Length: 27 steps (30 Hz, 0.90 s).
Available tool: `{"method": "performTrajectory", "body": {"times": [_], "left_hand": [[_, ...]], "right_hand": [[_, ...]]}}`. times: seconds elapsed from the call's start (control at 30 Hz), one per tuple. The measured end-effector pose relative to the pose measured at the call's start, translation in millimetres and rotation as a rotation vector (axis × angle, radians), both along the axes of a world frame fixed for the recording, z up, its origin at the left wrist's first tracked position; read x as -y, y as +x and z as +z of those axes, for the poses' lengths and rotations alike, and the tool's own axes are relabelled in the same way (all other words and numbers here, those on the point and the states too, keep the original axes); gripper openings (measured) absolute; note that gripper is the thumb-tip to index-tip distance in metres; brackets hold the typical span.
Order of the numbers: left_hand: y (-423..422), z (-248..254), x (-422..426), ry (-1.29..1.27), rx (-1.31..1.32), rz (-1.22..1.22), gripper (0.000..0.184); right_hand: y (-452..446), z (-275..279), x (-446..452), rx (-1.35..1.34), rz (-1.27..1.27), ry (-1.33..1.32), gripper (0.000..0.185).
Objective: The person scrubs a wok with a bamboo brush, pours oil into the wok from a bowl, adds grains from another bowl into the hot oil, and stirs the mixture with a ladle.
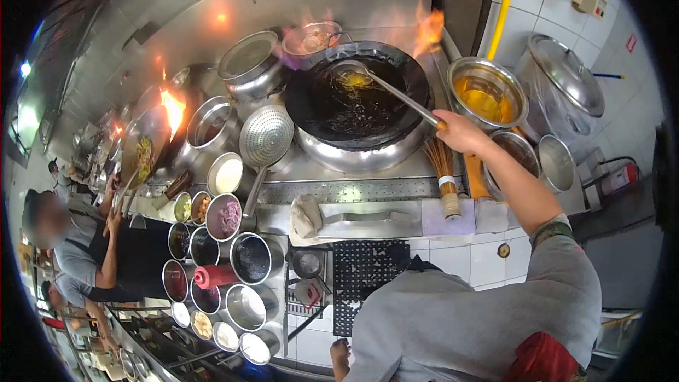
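Observation:
My right hand (458, 131) is closed around the handle of a long metal ladle (399, 92). The ladle's bowl dips into a large black wok (300, 110) of dark oil, where a yellowish patch shows near the bowl. Flames rise behind the wok's right rim. My left hand (340, 354) hangs low beside my body, away from the stove; it is small and partly hidden, so its fingers cannot be made out. Left of the wok, a perforated strainer (266, 134) rests with its handle toward me. A bamboo wok brush (448, 187) stands below my right hand.
A steel bowl of yellow oil (488, 95) and a lidded pot (566, 74) stand at right. Several ingredient containers, including one of chopped onion (223, 217), and a red squeeze bottle (216, 276) fill the left. Beyond, a co-worker (78, 240) works at a flaming wok (145, 145).

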<state>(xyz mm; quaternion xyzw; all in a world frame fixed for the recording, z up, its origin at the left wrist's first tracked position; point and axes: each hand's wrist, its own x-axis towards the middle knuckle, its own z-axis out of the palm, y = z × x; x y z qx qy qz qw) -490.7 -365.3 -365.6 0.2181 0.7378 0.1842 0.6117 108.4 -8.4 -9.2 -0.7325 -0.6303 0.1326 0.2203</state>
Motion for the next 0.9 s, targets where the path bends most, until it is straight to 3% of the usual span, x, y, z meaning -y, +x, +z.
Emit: {"method": "performTrajectory", "body": {"times": [0.1,0.23,0.27,0.37,0.47,0.57,0.73,0.9], "left_hand": [[3,3,-21,0.069,-0.068,0.005,0.025],[9,4,-41,0.033,-0.082,0.037,0.028],[10,4,-42,0.034,-0.08,0.026,0.028],[15,0,-44,0.03,-0.06,-0.009,0.028],[9,-20,-36,-0.017,0.003,-0.068,0.029],[14,-66,-25,-0.204,-0.108,0.117,0.027],[3,-104,-22,-0.172,-0.04,-0.036,0.021],[-7,-121,-40,-0.107,0.025,-0.106,0.016]], "right_hand": [[-29,47,0,-0.348,-0.153,-0.409,0.043],[-6,24,-17,-0.954,-0.075,-0.341,0.019],[-16,43,-10,-1.034,-0.144,-0.308,0.011],[-11,56,-6,-1.244,-0.134,-0.307,0.008],[-16,88,5,-1.426,-0.216,-0.306,0.01],[-1,103,16,-1.819,-0.114,-0.504,0.013],[4,109,46,-2.156,-0.148,-0.32,0.034],[9,118,92,-2.25,-0.125,-0.133,0.033]]}}
